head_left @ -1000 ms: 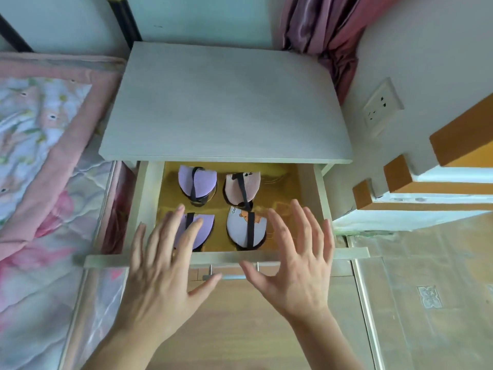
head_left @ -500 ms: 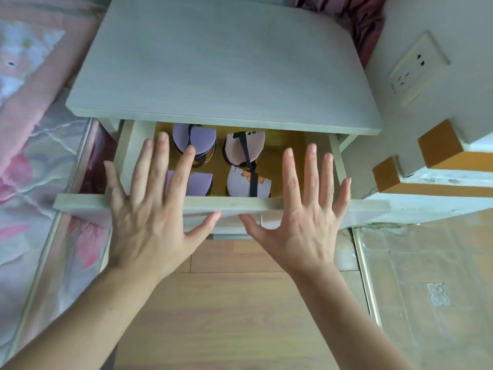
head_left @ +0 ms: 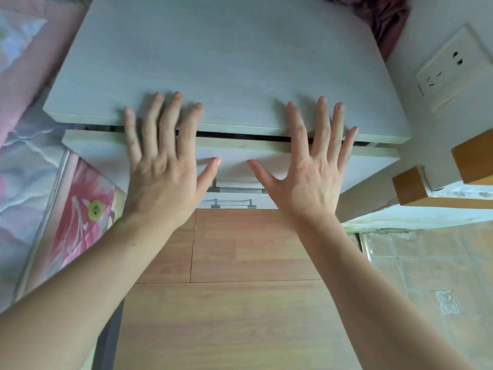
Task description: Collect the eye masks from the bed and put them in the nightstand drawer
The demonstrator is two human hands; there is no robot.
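The pale grey nightstand (head_left: 226, 57) fills the upper middle of the view. Its top drawer (head_left: 234, 156) is pushed almost fully in, with only a thin dark gap under the top board. My left hand (head_left: 165, 161) and my right hand (head_left: 312, 169) lie flat against the drawer front, fingers spread, holding nothing. The fingertips reach over the edge of the nightstand top. The eye masks are hidden inside the drawer. A metal handle (head_left: 234, 189) shows between my thumbs.
A bed with a pink floral quilt (head_left: 32, 169) lies at the left. A second drawer handle (head_left: 233, 203) sits lower down. Wooden floor (head_left: 226, 289) is below. A wall socket (head_left: 450, 73) and orange-and-white furniture (head_left: 440, 193) are at the right.
Both hands have pushed the drawer inward. One second ago it stood open with several eye masks showing; now only a narrow gap remains and the masks are out of sight.
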